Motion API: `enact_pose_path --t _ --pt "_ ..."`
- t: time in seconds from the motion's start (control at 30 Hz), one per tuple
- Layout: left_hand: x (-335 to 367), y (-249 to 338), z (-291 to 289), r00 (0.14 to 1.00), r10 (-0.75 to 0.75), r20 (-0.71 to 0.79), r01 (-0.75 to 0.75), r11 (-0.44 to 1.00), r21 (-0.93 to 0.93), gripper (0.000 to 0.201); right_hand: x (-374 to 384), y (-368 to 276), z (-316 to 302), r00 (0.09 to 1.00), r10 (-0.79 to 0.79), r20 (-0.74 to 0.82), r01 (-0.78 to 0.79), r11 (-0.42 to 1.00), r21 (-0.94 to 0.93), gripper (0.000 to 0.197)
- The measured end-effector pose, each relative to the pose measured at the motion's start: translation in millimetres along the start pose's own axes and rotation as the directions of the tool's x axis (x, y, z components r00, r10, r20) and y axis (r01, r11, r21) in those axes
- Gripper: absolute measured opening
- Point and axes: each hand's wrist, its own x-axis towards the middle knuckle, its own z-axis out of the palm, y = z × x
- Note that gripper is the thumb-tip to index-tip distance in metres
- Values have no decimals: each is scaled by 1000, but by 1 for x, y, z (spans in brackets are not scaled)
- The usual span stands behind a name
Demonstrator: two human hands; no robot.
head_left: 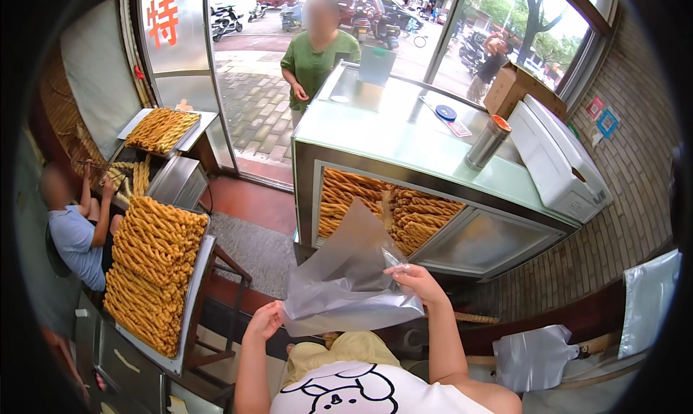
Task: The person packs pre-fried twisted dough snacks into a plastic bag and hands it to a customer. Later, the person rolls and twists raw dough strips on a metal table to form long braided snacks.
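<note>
A large clear plastic bag [346, 269] is spread out in front of my body, held up between both hands. My left hand [267, 319] pinches its lower left corner. On the other side, my right hand [417, 280] grips the bag's right edge, where the film bunches and shines. Just beyond the bag stands a glass display case [368, 143], its near side partly open. Inside it lie piles of golden fried dough twists [422, 215], partly hidden behind the bag.
At left, a tray [206, 269] is heaped with dough twists [155, 269]; a seated co-worker [76, 226] handles dough beyond it. A person in green [317, 60] stands across the case. On top are a steel flask [489, 143] and white foam box [559, 158]. Plastic bags [534, 356] hang right.
</note>
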Motion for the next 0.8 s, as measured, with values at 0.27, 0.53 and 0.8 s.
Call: enact_pose_path --t 0.27,0.53,0.8 --pt "2 -28 13 999 -27 48 24 998 51 14 -7 -2 -9 999 -26 30 28 998 -57 23" --pt "-16 -43 -3 993 -116 16 117 987 -107 14 4 2 -1 996 4 93 1 999 -47 22" --pt "-33 -34 0 998 2 -56 -4 999 -35 13 24 13 -4 983 18 184 -6 998 -63 21"
